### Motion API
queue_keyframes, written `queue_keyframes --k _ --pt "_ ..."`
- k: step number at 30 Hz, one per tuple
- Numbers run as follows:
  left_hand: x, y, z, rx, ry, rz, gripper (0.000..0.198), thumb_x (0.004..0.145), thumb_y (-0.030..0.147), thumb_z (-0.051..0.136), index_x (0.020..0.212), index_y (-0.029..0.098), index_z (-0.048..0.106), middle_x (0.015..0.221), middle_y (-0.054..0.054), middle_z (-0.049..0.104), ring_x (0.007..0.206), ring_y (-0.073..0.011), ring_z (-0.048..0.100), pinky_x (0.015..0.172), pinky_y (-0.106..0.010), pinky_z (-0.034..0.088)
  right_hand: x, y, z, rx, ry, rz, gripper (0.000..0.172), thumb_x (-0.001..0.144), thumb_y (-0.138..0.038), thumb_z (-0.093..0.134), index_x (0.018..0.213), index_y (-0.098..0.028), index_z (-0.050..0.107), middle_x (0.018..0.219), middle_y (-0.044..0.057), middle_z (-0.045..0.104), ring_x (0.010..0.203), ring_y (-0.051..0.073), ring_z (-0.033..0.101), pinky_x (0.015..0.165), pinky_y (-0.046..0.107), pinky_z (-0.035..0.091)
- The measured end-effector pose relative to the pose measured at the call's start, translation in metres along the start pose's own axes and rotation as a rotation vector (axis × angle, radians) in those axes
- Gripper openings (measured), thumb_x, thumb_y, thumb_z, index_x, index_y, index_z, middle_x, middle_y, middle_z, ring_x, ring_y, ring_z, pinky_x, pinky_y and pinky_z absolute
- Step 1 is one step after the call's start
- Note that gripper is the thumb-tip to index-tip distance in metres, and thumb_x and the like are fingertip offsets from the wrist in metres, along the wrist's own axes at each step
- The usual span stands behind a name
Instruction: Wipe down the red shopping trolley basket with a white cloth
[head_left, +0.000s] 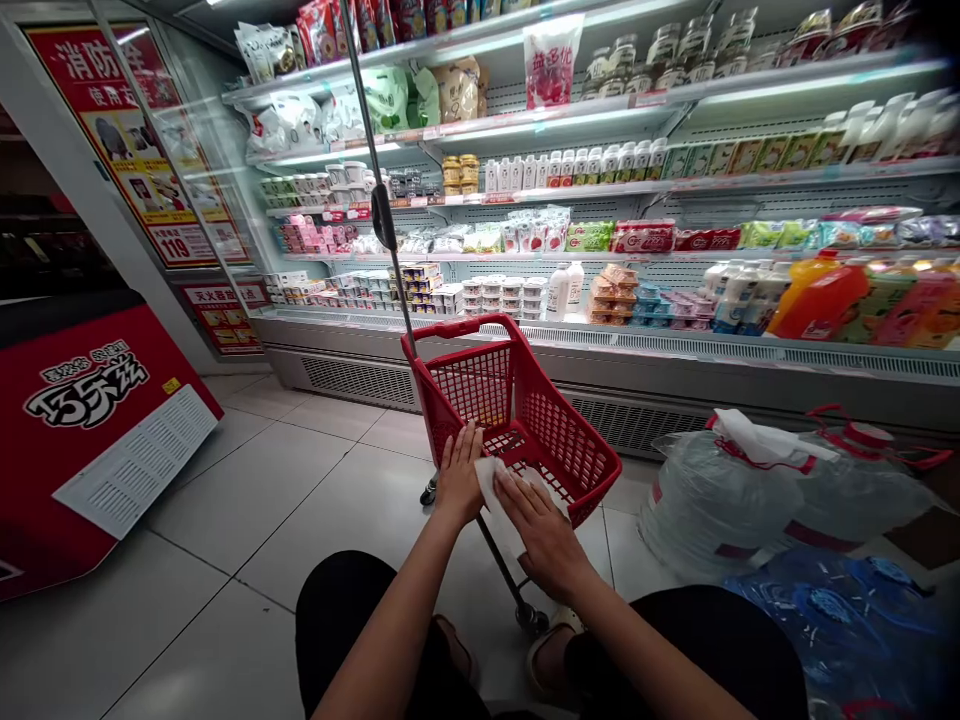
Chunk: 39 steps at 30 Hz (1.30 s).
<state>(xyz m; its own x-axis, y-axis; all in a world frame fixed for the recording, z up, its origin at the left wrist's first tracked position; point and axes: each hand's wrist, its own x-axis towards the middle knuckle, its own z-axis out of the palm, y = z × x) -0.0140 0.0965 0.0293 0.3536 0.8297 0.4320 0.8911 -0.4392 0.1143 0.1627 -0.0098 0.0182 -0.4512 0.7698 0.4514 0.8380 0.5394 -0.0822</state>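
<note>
A red plastic shopping basket (pixel 559 440) on wheels, with a long metal pole, stands between the person's knees and the cooler. My left hand (pixel 460 475) rests on the basket's near rim, its fingers stretched out and no object visible in it. Just to its right, my right hand (pixel 536 520) lies flat, fingers extended, over a white cloth or tissue (pixel 489 490) on the near side of the basket. The cloth shows on both sides of the right hand's fingers. Part of the near rim is hidden under the hands and cloth.
Behind the basket runs a refrigerated shelf unit (pixel 352 375) stocked with drinks and dairy. A red freezer (pixel 97 430) stands at left. Large clear water containers (pixel 712 495) and blue-capped bottles (pixel 840 610) sit on the floor at right. My knees flank the basket's near side.
</note>
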Motion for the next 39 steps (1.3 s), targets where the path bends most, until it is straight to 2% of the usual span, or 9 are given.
queue_keyframes --k 3,7,16,21,24,27,33,36,39 --pt "0.002 0.005 0.002 -0.013 0.025 -0.01 0.061 0.108 0.038 0.032 0.166 0.021 0.026 0.174 -0.006 0.024 0.161 -0.0214 0.021 0.133 -0.048 0.018 -0.036 0.006 -0.004 -0.072 0.002 -0.057 0.117 0.063 -0.003 0.049 0.17 -0.021 0.004 0.175 0.001 0.015 0.162 0.033 0.014 0.126 0.058 0.032" --pt "0.003 0.011 0.003 -0.026 0.043 -0.001 0.059 0.108 0.039 0.033 0.163 0.018 0.034 0.173 -0.008 0.028 0.161 -0.0224 0.024 0.133 -0.048 0.019 -0.062 0.018 -0.008 -0.075 0.023 -0.038 0.114 0.067 -0.005 0.049 0.17 -0.024 0.004 0.176 0.002 0.015 0.16 0.033 0.02 0.124 0.059 0.036" --pt "0.005 0.007 -0.002 -0.027 0.016 0.024 0.057 0.109 0.038 0.032 0.16 0.014 0.036 0.173 -0.009 0.029 0.161 -0.0212 0.023 0.133 -0.046 0.021 0.007 0.006 0.001 0.007 0.041 0.055 0.118 0.062 -0.001 0.046 0.169 -0.015 -0.003 0.173 0.011 0.026 0.156 0.025 0.034 0.124 0.045 0.039" --pt "0.003 0.001 -0.003 -0.053 0.006 0.037 0.055 0.11 0.04 0.032 0.16 0.018 0.037 0.174 -0.007 0.026 0.161 -0.0214 0.023 0.133 -0.047 0.022 -0.024 0.01 0.004 -0.033 0.068 -0.041 0.112 0.067 0.0 0.046 0.169 -0.017 0.004 0.174 0.007 0.022 0.158 0.026 0.028 0.128 0.049 0.03" --pt "0.0 0.0 -0.004 -0.063 0.008 0.03 0.054 0.11 0.04 0.03 0.161 0.02 0.037 0.174 -0.006 0.023 0.161 -0.0207 0.023 0.133 -0.047 0.021 -0.056 0.028 0.005 -0.101 0.081 -0.1 0.097 0.081 -0.005 0.05 0.169 -0.027 0.016 0.174 0.002 0.024 0.16 0.03 0.021 0.129 0.057 0.02" --pt "0.0 0.0 -0.003 -0.059 0.015 0.027 0.054 0.11 0.039 0.031 0.16 0.021 0.038 0.174 -0.005 0.024 0.161 -0.0205 0.024 0.133 -0.047 0.021 -0.078 0.063 0.004 -0.117 0.095 -0.088 0.081 0.094 -0.021 0.052 0.168 -0.033 0.022 0.174 0.001 0.023 0.16 0.031 0.021 0.128 0.056 0.021" --pt "0.003 -0.001 -0.001 -0.049 0.05 0.026 0.053 0.109 0.038 0.034 0.159 0.022 0.04 0.173 -0.006 0.029 0.16 -0.0218 0.025 0.133 -0.047 0.023 -0.083 0.136 0.002 -0.077 0.21 0.21 0.064 0.107 -0.027 0.035 0.168 -0.037 0.018 0.174 -0.003 0.025 0.159 0.026 0.026 0.127 0.052 0.028" --pt "0.004 0.003 0.002 -0.055 0.056 0.036 0.054 0.108 0.042 0.038 0.157 0.019 0.042 0.173 -0.009 0.026 0.161 -0.0239 0.022 0.132 -0.049 0.023 -0.07 0.128 0.007 -0.091 0.249 0.284 0.065 0.108 -0.026 0.033 0.169 -0.036 0.013 0.174 -0.002 0.025 0.16 0.026 0.024 0.127 0.054 0.028" --pt "0.002 0.008 0.005 -0.073 0.062 0.021 0.06 0.107 0.05 0.041 0.155 0.015 0.043 0.175 -0.013 0.02 0.163 -0.0271 0.016 0.132 -0.052 0.021 -0.054 0.092 0.013 -0.082 0.185 0.185 0.068 0.106 -0.023 0.034 0.169 -0.033 0.012 0.173 0.0 0.028 0.161 0.029 0.02 0.127 0.057 0.027"
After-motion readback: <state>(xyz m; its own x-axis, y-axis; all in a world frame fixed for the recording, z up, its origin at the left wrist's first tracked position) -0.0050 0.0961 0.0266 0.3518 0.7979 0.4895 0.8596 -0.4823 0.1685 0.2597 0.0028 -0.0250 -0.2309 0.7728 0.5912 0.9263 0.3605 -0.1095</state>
